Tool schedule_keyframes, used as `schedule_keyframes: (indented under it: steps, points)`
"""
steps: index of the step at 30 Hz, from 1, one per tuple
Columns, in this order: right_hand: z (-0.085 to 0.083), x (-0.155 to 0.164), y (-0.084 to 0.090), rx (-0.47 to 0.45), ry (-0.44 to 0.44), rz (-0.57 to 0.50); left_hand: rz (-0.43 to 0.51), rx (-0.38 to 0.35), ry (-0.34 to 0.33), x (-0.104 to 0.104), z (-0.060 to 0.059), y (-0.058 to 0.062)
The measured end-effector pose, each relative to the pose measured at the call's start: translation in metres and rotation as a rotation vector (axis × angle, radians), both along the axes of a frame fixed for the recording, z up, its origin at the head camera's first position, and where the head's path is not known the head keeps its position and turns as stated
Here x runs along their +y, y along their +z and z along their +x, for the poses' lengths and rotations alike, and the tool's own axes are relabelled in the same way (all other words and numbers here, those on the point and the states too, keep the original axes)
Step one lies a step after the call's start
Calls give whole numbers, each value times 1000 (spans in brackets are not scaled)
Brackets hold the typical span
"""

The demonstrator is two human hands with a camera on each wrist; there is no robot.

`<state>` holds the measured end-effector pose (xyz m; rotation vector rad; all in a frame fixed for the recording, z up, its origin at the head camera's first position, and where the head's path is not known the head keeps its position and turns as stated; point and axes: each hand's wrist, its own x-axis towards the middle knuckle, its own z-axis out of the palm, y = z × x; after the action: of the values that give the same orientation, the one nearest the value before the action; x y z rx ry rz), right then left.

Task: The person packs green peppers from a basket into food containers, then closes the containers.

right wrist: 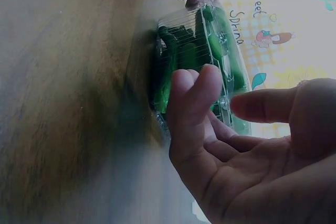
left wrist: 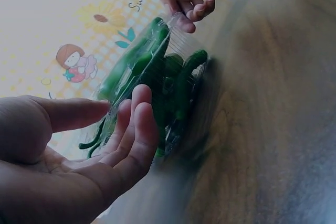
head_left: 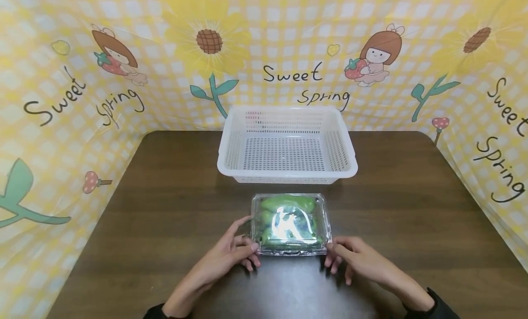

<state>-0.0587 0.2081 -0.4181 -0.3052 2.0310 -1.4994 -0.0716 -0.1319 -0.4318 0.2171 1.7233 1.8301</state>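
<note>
Hands at the near corners of a clear box of green peppers.
Left hand and right hand both lie half open at the box's near corners, thumbs on the lid edge and fingers loosely curved at the sides; a firm grip cannot be told. The box sits on the table, just in front of the basket. It is judged light, thin-walled, flexible and slick, so it is best held by the stiffer rims at both ends. Nothing stands between box and basket; only the basket's near wall rises there.
</note>
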Motion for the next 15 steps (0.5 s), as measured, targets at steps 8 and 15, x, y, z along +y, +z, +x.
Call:
schedule_keyframes:
  steps: [8,15]
  points:
    - [6,13,6,70,-87,73,-103,69,46,-8,-1,2]
    - [4,25,27,572,-378,413,-375,346,280,-22,-6,13]
